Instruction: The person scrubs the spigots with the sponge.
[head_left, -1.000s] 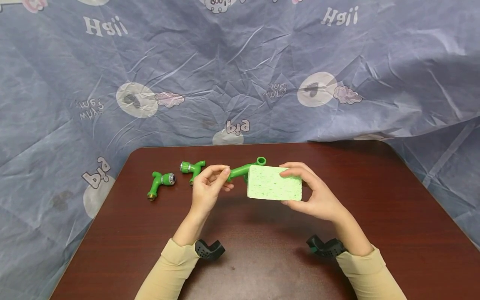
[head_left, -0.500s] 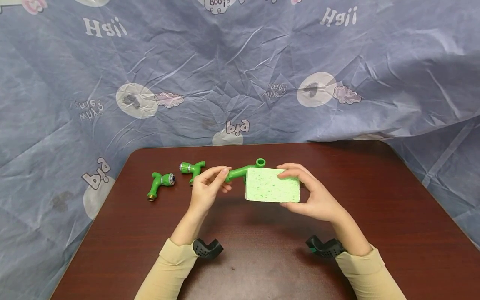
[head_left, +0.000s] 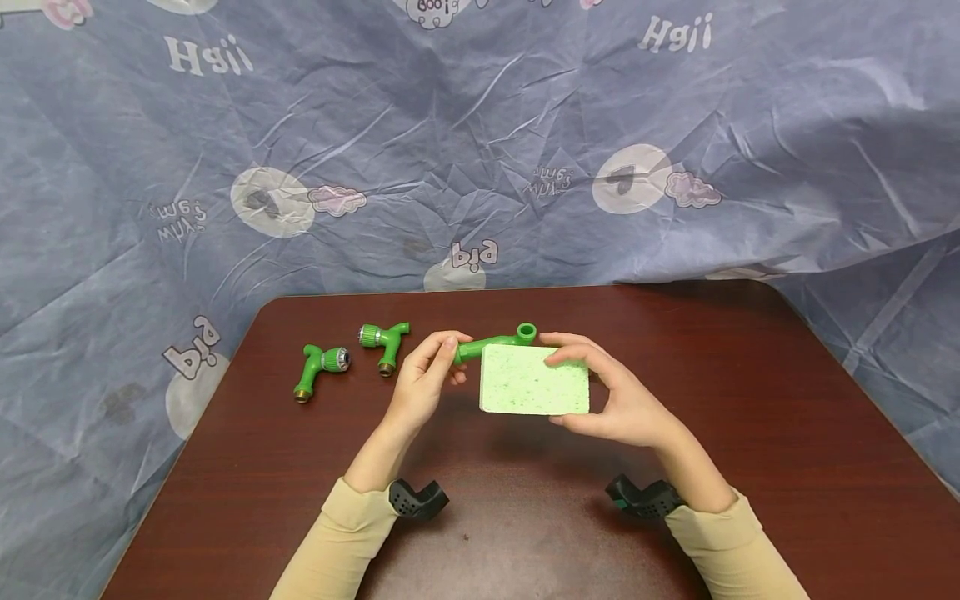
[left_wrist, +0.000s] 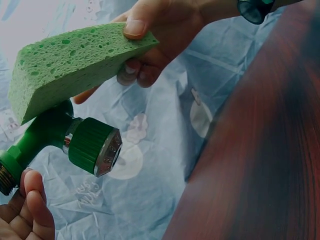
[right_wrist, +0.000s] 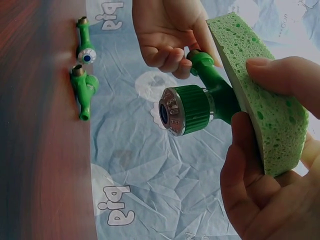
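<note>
My left hand (head_left: 422, 379) pinches a green tap (head_left: 480, 347) by its threaded end, above the table. The ribbed green knob (left_wrist: 92, 146) of that tap, with a silver cap, shows in the left wrist view. In my right hand (head_left: 622, 392) is a light green speckled sponge (head_left: 534, 380), gripped between thumb and fingers. One broad face of the sponge (right_wrist: 260, 95) lies against the tap's body, hiding part of it in the head view. The spout's round mouth sticks out past the sponge's top edge.
Two more green taps lie on the dark red-brown table (head_left: 480, 533): one tap (head_left: 318, 371) at the left, another tap (head_left: 386, 343) just beyond it. A blue-grey printed cloth (head_left: 480, 150) hangs behind the table's far edge.
The sponge and my right hand have shifted left and slightly down along the tap. My left hand still holds the tap, which has moved little.
</note>
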